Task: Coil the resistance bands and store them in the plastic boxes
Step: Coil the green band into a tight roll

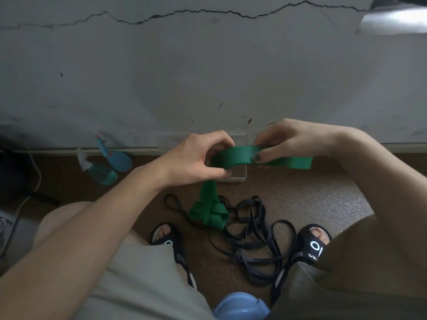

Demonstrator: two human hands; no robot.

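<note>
Left hand (198, 158): pinches the flat green resistance band (233, 155), tail trailing to the floor.
Right hand (284, 142): grips its free end.
Tip: wrap flat, evenly tensioned, above the clear plastic box (239, 175).

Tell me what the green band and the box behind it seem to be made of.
Green band: looks like thin matte rubber or latex, since it bends in a soft arc between the left hand and right hand and crumples below. Plastic box: seemingly clear hard plastic, see-through with straight edges.
</note>
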